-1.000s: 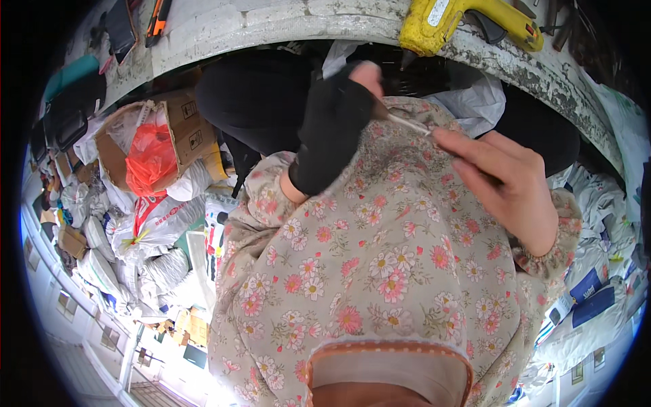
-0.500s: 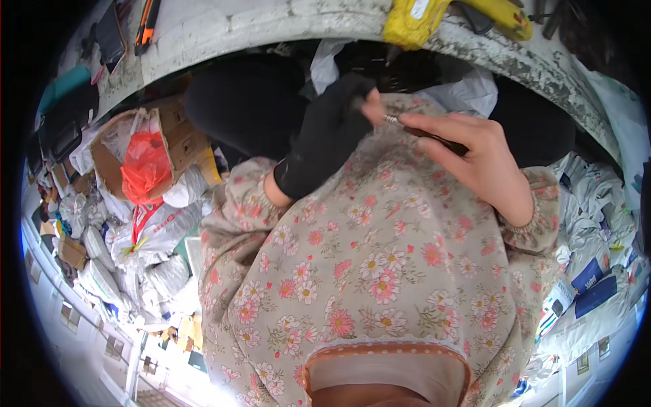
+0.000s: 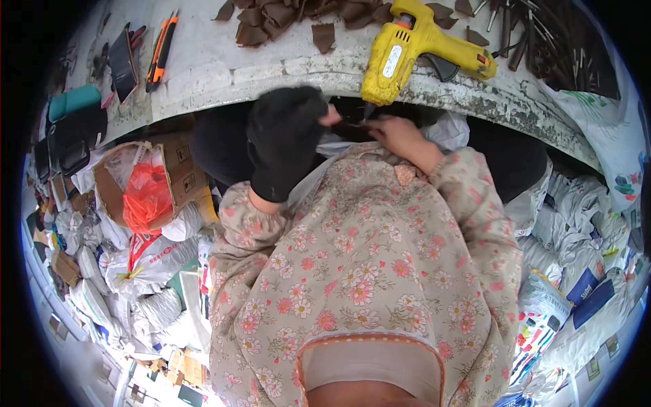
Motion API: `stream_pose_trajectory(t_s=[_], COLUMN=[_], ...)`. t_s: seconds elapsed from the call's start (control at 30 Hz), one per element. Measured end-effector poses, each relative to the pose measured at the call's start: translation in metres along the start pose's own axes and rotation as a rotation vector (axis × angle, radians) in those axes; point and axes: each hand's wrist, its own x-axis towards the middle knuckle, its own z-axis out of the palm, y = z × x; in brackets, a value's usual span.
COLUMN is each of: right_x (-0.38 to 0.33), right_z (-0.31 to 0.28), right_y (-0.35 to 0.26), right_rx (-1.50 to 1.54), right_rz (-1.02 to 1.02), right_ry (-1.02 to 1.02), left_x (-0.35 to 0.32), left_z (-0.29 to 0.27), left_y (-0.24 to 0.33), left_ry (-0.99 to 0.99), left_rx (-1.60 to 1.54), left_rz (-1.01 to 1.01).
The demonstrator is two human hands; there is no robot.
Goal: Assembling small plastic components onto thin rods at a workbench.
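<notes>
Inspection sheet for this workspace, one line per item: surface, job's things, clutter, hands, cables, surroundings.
Surface: whitish workbench, stained and flaking along its front edge.
Job's things: thin dark item between the hands, too blurred to identify; yellow glue gun on the workbench, nozzle overhanging the edge.
Clutter: brown scraps, orange-and-black utility knife, dark rods heaped at right.
Hands: left hand, black-gloved, motion-blurred, grip unclear; right hand, bare, apparently pinching the thin dark item.
Cables: short dark strand at the glue gun's handle, possibly its cord.
Surroundings: open cardboard box holding a red plastic bag; white plastic bags piled right.
</notes>
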Motion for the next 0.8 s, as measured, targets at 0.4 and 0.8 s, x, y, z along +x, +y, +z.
stream_pose_trajectory(t_s=[0.4, 0.8], right_x=[-0.069, -0.072], right_z=[-0.167, -0.262], right_y=[-0.058, 0.075], right_rx=[0.536, -0.852], right_rz=[0.02, 0.303], right_ry=[-0.03, 0.892], left_x=[0.059, -0.023], left_z=[0.027, 0.017], left_y=[-0.036, 0.01], left_ry=[-0.104, 0.246], left_rx=[0.27, -0.719], left_rz=[-0.089, -0.734])
